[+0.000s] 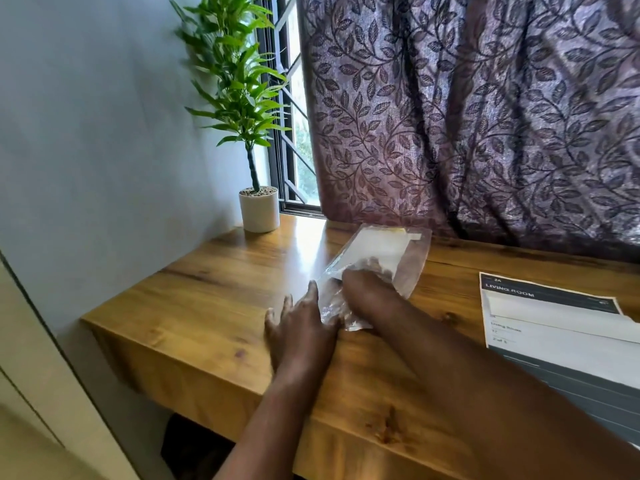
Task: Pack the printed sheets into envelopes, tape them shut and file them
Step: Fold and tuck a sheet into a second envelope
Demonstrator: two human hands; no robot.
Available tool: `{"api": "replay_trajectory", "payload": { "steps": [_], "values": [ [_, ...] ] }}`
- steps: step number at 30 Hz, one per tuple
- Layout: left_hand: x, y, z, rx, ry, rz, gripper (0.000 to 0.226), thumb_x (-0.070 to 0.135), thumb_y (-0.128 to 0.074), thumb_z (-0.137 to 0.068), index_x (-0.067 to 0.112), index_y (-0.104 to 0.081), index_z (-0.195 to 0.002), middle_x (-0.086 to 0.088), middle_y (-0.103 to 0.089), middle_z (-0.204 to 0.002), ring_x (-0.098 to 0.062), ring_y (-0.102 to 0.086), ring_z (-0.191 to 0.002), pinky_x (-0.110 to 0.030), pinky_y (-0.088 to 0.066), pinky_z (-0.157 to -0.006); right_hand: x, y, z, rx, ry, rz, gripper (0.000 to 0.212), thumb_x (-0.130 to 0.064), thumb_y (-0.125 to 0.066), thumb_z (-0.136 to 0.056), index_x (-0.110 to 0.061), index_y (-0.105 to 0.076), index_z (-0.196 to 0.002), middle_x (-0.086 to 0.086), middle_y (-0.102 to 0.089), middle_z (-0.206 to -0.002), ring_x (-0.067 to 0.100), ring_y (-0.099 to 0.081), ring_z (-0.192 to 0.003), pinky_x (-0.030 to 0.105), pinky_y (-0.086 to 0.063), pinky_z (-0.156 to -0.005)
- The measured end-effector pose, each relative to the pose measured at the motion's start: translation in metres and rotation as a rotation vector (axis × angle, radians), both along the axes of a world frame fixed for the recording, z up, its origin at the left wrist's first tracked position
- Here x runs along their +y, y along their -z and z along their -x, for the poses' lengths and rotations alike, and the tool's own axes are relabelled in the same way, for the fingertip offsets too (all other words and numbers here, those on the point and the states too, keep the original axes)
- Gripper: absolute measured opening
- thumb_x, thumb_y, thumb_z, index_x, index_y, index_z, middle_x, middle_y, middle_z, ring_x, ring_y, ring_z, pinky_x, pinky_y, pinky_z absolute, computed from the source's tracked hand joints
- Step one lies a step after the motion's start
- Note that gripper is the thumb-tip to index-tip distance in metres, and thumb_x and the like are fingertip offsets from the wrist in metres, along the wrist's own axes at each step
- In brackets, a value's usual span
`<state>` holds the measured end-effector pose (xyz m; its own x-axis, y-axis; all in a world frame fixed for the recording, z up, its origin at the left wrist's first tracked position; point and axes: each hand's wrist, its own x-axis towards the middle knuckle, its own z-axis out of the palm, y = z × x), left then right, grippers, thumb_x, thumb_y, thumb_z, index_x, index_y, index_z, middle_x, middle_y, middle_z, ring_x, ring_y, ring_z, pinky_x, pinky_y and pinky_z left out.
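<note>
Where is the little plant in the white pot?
In the head view, the potted plant stands at the desk's far left corner, beside the window, left of the clear plastic bag.

Right hand (360, 289) inside clear plastic packet (381, 258), left hand (301, 327) flat beside it

My desk (214, 299) is honey-brown wood with dark grain and knots. The curtain (485, 116) is purple with a dark leaf-and-vine pattern. The plant (235, 74) is bright green in a white pot (259, 211). The bag (391, 261) I reach into is clear, with white inside. The sheet (554, 327) is white with charcoal bands.
</note>
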<state>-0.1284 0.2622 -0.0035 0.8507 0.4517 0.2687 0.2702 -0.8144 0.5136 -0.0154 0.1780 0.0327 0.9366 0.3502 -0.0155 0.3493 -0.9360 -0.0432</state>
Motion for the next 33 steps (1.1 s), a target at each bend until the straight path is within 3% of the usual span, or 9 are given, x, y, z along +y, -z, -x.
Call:
{"api": "replay_trajectory", "payload": {
  "steps": [2, 4, 8, 11, 15, 18, 23, 26, 33],
  "values": [
    [0.0, -0.001, 0.001, -0.003, 0.001, 0.012, 0.078, 0.057, -0.058, -0.089, 0.033, -0.026, -0.156, 0.002, -0.05, -0.151, -0.018, -0.026, -0.151, -0.048, -0.014, -0.121, 0.0, -0.006, -0.002, 0.024, -0.009, 0.034, 0.051, -0.03, -0.045, -0.103, -0.008, -0.044, -0.148, 0.015, -0.04, -0.157, 0.035, -0.04, -0.142, 0.047, -0.032, -0.118],
    [-0.001, -0.001, 0.0, -0.008, 0.003, 0.016, 0.078, 0.057, -0.058, -0.09, 0.034, -0.025, -0.156, 0.003, -0.05, -0.151, -0.018, -0.025, -0.151, -0.048, -0.013, -0.121, 0.0, -0.014, 0.0, 0.023, -0.019, 0.008, 0.045, -0.028, -0.05, -0.103, -0.006, -0.053, -0.141, 0.016, -0.051, -0.149, 0.033, -0.049, -0.136, 0.041, -0.04, -0.111],
    [0.0, 0.0, 0.001, -0.019, 0.002, 0.04, 0.079, 0.056, -0.059, -0.089, 0.033, -0.025, -0.157, 0.004, -0.051, -0.15, -0.018, -0.024, -0.152, -0.048, -0.012, -0.121, -0.004, -0.018, 0.007, -0.051, -0.129, 0.055, 0.04, -0.019, -0.049, -0.103, -0.003, -0.055, -0.139, 0.02, -0.053, -0.145, 0.035, -0.05, -0.135, 0.038, -0.041, -0.108],
    [0.0, 0.001, 0.0, -0.025, 0.003, 0.042, 0.08, 0.058, -0.059, -0.089, 0.032, -0.026, -0.157, 0.003, -0.052, -0.149, -0.018, -0.025, -0.151, -0.048, -0.012, -0.121, -0.002, -0.016, 0.015, -0.099, -0.171, 0.132, 0.035, -0.016, -0.063, -0.095, -0.008, -0.063, -0.129, 0.015, -0.063, -0.134, 0.034, -0.058, -0.127, 0.039, -0.049, -0.102],
    [0.0, 0.0, 0.0, -0.018, 0.007, 0.057, 0.08, 0.06, -0.059, -0.089, 0.031, -0.026, -0.157, 0.005, -0.052, -0.149, -0.018, -0.025, -0.152, -0.048, -0.01, -0.122, 0.0, -0.012, 0.028, -0.295, -0.248, 0.207, 0.029, -0.011, -0.07, -0.086, -0.012, -0.07, -0.115, 0.009, -0.07, -0.12, 0.032, -0.066, -0.113, 0.039, -0.051, -0.089],
    [0.001, -0.001, 0.0, -0.008, 0.002, 0.058, 0.077, 0.056, -0.058, -0.091, 0.031, -0.025, -0.157, 0.005, -0.051, -0.15, -0.017, -0.024, -0.152, -0.048, -0.01, -0.122, -0.003, -0.014, 0.039, -0.436, -0.292, 0.203, 0.02, -0.014, -0.061, -0.093, -0.016, -0.071, -0.11, 0.005, -0.073, -0.114, 0.031, -0.07, -0.106, 0.036, -0.049, -0.084],
    [-0.001, -0.003, 0.002, -0.029, -0.001, 0.095, 0.071, 0.047, -0.051, -0.097, 0.028, -0.022, -0.158, 0.004, -0.049, -0.152, -0.018, -0.025, -0.151, -0.049, -0.009, -0.122, -0.012, -0.023, 0.064, -0.508, -0.384, 0.115, 0.022, -0.016, -0.055, -0.096, -0.013, -0.064, -0.116, 0.007, -0.074, -0.109, 0.032, -0.072, -0.098, 0.035, -0.048, -0.075],
    [-0.003, -0.005, 0.004, -0.023, -0.014, 0.103, 0.073, 0.048, -0.052, -0.094, 0.025, -0.024, -0.158, 0.002, -0.049, -0.152, -0.018, -0.024, -0.151, -0.048, -0.008, -0.123, -0.022, -0.035, 0.078, -0.514, -0.407, 0.015, 0.024, -0.019, -0.049, -0.099, -0.015, -0.059, -0.12, 0.009, -0.072, -0.106, 0.033, -0.071, -0.093, 0.034, -0.038, -0.067],
    [-0.005, -0.006, 0.004, 0.012, -0.006, 0.048, 0.078, 0.05, -0.054, -0.094, 0.021, -0.021, -0.159, -0.003, -0.046, -0.155, -0.021, -0.024, -0.152, -0.05, -0.011, -0.123, -0.052, -0.094, 0.103, -0.62, -0.423, -0.316, 0.021, -0.034, -0.044, -0.104, -0.023, -0.062, -0.108, 0.006, -0.073, -0.096, 0.029, -0.069, -0.082, 0.03, -0.029, -0.06]
  ]
}}
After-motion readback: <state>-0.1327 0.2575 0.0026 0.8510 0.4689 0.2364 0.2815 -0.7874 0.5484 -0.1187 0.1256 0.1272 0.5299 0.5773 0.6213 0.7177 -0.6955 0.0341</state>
